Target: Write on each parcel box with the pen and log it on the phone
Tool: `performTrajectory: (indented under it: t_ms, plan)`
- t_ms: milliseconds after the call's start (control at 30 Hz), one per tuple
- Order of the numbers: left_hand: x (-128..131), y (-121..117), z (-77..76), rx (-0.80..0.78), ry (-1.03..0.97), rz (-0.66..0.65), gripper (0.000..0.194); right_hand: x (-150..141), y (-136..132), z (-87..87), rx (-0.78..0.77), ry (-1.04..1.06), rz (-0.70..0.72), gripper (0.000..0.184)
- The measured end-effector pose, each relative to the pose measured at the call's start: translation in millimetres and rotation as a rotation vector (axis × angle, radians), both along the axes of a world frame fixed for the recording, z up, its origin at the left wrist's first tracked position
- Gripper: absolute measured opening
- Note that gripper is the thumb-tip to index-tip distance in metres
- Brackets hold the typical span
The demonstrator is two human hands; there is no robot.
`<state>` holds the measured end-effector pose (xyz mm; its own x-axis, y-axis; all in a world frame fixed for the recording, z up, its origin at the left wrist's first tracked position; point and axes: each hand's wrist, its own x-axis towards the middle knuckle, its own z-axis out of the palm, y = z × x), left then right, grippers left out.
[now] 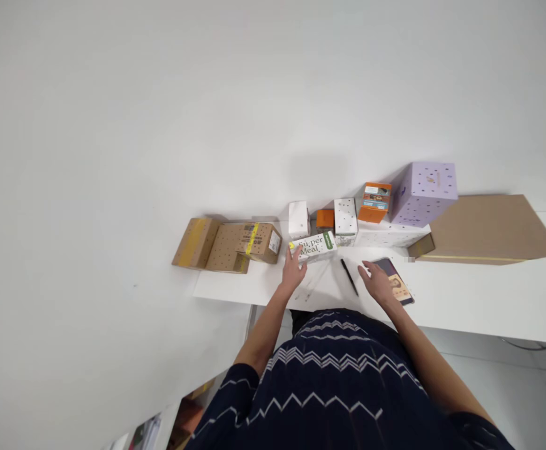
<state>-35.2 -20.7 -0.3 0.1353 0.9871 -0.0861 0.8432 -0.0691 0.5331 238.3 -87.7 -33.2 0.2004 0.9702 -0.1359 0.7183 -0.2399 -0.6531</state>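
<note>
My left hand (294, 272) touches the left end of a white "Su.per Meal" carton (317, 245) with a green label. Its fingers are spread, one reaching over the printed face, and I see no grip around the carton. Over the left edge of a dark-framed tablet or phone-like item (397, 279) with a picture on it is my right hand (376, 282). Those fingers are apart and hold nothing. Between the two hands lies a black pen (349, 277). A thin white cable (309, 292) rests near the table's front edge.
Along the wall on the white table (479, 300) stand brown cartons (232, 247), a small white box (298, 219), an orange box (325, 219), a dotted white box (345, 220), another orange box (374, 202), a purple box (425, 194) and a large brown carton (488, 228).
</note>
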Motion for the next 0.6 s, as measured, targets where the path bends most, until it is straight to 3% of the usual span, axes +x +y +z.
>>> performTrajectory:
  t_ms: [133,300,367,500,600]
  plan:
    - [1,-22,-7.4,0.031,-0.026,0.035,0.064,-29,30,16.1,-0.078,0.283,0.012,0.055]
    - [4,-32,-6.7,0.064,-0.153,0.065,0.062,-59,56,33.0,-0.102,0.369,0.094,0.064]
    - [0,-37,-4.9,0.045,-0.316,0.158,0.057,-61,54,36.8,-0.120,0.388,0.102,0.061]
    - [-12,-60,-8.1,-0.101,-0.740,0.486,0.048,-50,31,31.4,-0.181,0.464,0.053,0.054]
    - [-14,-83,-19.6,-0.266,-0.844,0.593,0.048,-42,10,16.9,-0.299,0.549,0.017,0.060]
